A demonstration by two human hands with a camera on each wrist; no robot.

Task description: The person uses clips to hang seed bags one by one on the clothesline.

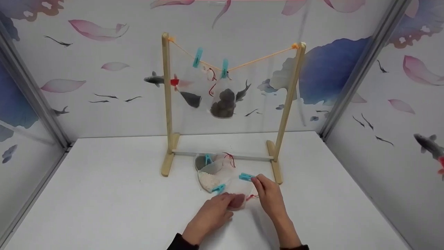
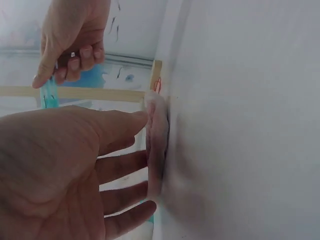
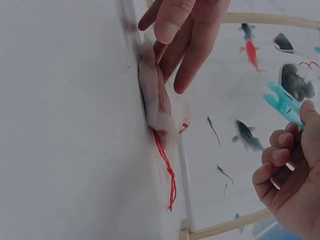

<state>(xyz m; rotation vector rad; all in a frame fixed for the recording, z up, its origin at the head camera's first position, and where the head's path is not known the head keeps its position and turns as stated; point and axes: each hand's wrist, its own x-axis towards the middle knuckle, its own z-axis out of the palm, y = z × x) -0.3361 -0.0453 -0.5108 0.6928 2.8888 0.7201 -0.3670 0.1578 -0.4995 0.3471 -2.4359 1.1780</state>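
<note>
My right hand [image 1: 270, 195] pinches a light blue clothespin [image 1: 246, 176] between thumb and fingers, raised off the table. My left hand [image 1: 213, 214] rests at a small sheer drawstring pouch [image 1: 237, 201] with reddish-brown contents, its fingers extended and touching the bag. That pouch lies flat on the table, its red cord [image 3: 170, 172] trailing to the right. Just behind it lie a pouch with whitish grains [image 1: 209, 180] and one with dark contents [image 1: 200, 162]. Two more blue clothespins, the nearer clothespin [image 1: 218, 188] and the farther clothespin [image 1: 208, 159], are among these pouches.
A wooden frame [image 1: 166, 90] stands at the back with a sagging orange cord [image 1: 263, 59]. Clothespins on the cord hold a pouch with dark stones [image 1: 223, 104] and a pouch with dark contents [image 1: 191, 99]. Patterned panels enclose the white table [image 1: 104, 194].
</note>
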